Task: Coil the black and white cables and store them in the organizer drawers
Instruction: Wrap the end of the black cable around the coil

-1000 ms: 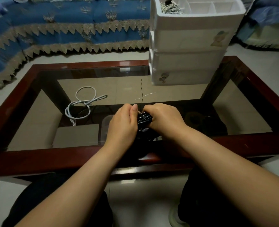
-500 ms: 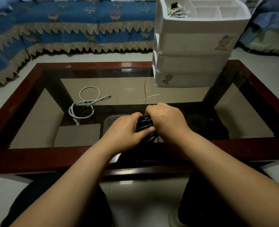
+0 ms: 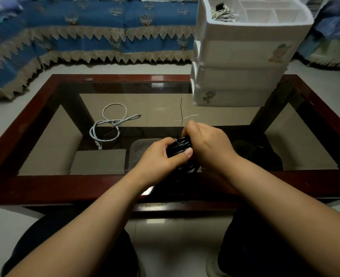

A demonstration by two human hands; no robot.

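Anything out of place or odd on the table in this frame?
Nothing is damaged or spilled. The white cable lies loose and uncoiled on the glass table; two thin ties lie crossed beyond the hands.

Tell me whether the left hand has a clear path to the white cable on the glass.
Probably yes, once freed. The white cable lies loose on the glass table with nothing between it and the left hand, but that hand grips the black cable together with the right hand.

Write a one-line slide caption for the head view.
Both hands, left hand and right hand, grip a coiled black cable over a glass table; a white cable lies loose.
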